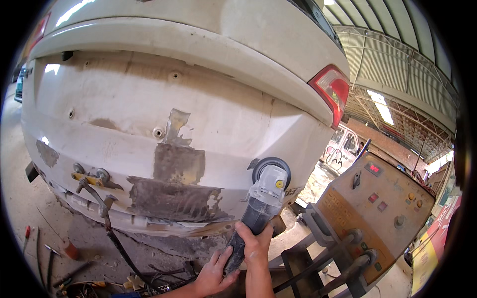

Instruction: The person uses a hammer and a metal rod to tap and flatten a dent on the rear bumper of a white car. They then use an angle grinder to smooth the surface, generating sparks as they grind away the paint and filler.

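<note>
An angle grinder with a grey head and dark body is held by both my hands. My right hand wraps round the middle of its body, while my left hand grips the rear end lower down. Its round black disc is at the right side of a white car's rear panel; whether it touches the paint I cannot tell. Left of the disc, the paint is gone over a dark, bare patch and a wider strip below it. A yellow bar with a clamp and black cable attached is fixed on the panel's lower left.
A dusty control cabinet with knobs and thick cables stands close on my right. Hammers and other tools lie on the ground at lower left. The red tail light is above right; another white car stands behind.
</note>
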### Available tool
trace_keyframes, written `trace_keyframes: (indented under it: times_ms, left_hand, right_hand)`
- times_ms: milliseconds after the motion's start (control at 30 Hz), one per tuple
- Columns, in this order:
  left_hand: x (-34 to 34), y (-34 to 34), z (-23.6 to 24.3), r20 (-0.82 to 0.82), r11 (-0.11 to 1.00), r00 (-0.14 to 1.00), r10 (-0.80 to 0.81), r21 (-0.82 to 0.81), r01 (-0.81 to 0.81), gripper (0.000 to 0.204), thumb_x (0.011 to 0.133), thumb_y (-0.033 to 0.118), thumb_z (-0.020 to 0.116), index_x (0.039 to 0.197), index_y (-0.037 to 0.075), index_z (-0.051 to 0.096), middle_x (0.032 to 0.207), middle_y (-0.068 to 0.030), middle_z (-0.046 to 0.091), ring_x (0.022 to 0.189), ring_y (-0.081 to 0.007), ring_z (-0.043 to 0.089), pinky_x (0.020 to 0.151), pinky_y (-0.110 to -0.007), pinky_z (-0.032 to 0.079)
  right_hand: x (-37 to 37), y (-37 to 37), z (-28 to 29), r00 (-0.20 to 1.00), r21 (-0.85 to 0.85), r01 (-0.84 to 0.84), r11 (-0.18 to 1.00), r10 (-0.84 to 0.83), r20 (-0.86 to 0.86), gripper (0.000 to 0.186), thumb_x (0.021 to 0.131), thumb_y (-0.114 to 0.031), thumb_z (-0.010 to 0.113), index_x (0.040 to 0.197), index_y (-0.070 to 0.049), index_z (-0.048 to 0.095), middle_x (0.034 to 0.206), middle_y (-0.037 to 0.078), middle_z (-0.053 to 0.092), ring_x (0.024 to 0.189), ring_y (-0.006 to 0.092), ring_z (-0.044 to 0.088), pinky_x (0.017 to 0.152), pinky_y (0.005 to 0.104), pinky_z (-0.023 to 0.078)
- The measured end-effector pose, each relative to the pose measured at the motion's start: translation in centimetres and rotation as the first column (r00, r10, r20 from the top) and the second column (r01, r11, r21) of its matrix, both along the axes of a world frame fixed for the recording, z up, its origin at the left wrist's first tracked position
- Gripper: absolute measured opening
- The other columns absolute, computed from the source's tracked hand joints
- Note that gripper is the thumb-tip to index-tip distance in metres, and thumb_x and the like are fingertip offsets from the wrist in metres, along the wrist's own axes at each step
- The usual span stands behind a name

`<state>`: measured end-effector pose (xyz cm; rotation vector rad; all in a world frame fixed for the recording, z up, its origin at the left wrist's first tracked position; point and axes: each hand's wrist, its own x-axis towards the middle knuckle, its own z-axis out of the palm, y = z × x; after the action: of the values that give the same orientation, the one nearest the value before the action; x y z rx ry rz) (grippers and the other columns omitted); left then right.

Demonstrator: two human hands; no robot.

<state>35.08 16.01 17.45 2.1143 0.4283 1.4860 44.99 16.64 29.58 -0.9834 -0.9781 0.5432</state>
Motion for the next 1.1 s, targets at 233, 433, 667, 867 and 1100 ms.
trace_keyframes:
  times_ms: [233, 433, 667, 867, 1100]
  left_hand:
    - [-0.7, 0.4, 0.8, -0.114, 0.996, 0.993, 0.014, -0.086, -0.023, 0.075, 0.077, 0.022, 0.066, 0.132, -0.006, 0.022, 0.103, -0.0269, 0.045, 0.087, -0.0420, 0.051, 0.074, -0.044, 0.044]
    - [-0.9, 0.3, 1.1, -0.070, 0.996, 0.997, 0.025, -0.082, -0.031, 0.074, 0.078, 0.023, 0.065, 0.132, -0.007, 0.024, 0.103, -0.0270, 0.045, 0.089, -0.0417, 0.050, 0.075, -0.044, 0.044]
    - [-0.8, 0.1, 1.0, -0.107, 0.993, 0.994, 0.020, -0.116, -0.032, 0.075, 0.078, 0.024, 0.065, 0.132, -0.007, 0.023, 0.107, -0.0281, 0.044, 0.093, -0.0432, 0.050, 0.079, -0.044, 0.044]
    - [-0.6, 0.0, 1.1, -0.087, 0.993, 0.996, 0.010, -0.112, -0.020, 0.074, 0.078, 0.025, 0.066, 0.131, -0.008, 0.025, 0.110, -0.0286, 0.044, 0.095, -0.0438, 0.050, 0.082, -0.044, 0.043]
    - [-0.4, -0.4, 0.6, -0.054, 0.999, 0.998, 0.029, -0.042, -0.031, 0.078, 0.078, 0.023, 0.066, 0.133, -0.007, 0.019, 0.110, -0.0290, 0.044, 0.096, -0.0436, 0.050, 0.083, -0.044, 0.043]
  right_hand:
    - [0.0, 0.6, 0.3, 1.000, 0.054, 0.019, 0.998, -0.018, -0.018, 0.031, 0.067, -0.010, 0.073, 0.089, 0.002, 0.056, 0.080, 0.004, 0.058, 0.067, 0.0107, 0.054, 0.061, 0.0242, 0.044]
    - [-0.6, 0.8, 0.9, 1.000, 0.074, 0.013, 0.997, -0.013, 0.003, 0.031, 0.066, -0.010, 0.073, 0.088, 0.002, 0.056, 0.079, 0.004, 0.058, 0.066, 0.0111, 0.054, 0.061, 0.0244, 0.044]
    - [-0.2, 0.7, 0.6, 0.999, 0.037, 0.006, 0.999, -0.008, 0.043, 0.031, 0.066, -0.010, 0.074, 0.089, 0.002, 0.057, 0.078, 0.003, 0.058, 0.066, 0.0104, 0.054, 0.062, 0.0245, 0.044]
    - [-0.1, 0.5, 0.0, 0.999, 0.040, 0.032, 0.999, -0.030, -0.035, 0.027, 0.067, -0.010, 0.074, 0.085, 0.001, 0.057, 0.077, 0.003, 0.058, 0.066, 0.0098, 0.053, 0.061, 0.0243, 0.044]
    - [0.0, 0.1, -0.4, 0.997, 0.022, 0.057, 0.998, -0.058, 0.043, 0.027, 0.068, -0.009, 0.074, 0.086, 0.002, 0.056, 0.078, 0.003, 0.058, 0.066, 0.0102, 0.053, 0.061, 0.0249, 0.044]
